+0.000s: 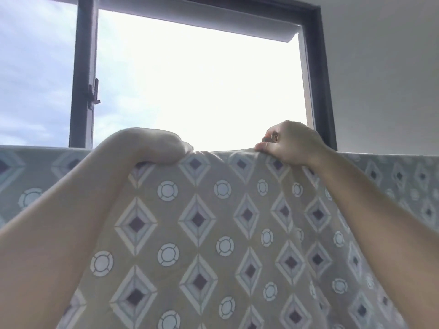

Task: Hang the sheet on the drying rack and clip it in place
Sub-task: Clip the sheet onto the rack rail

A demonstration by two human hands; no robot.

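A patterned sheet (pixel 209 229), beige with diamonds and circles, hangs in front of me and fills the lower half of the view. Its top edge runs level across the frame, draped over something hidden beneath it. My left hand (pixel 164 148) curls over that top edge, fingers gone behind the cloth. My right hand (pixel 287 143) pinches the edge with the thumb in front and holds a small dark clip (pixel 269 138) between the fingers. The rack itself is hidden by the sheet.
A window with a dark frame (pixel 83 74) and a latch (pixel 93 93) stands behind the sheet, very bright. A white wall (pixel 384 79) lies to the right.
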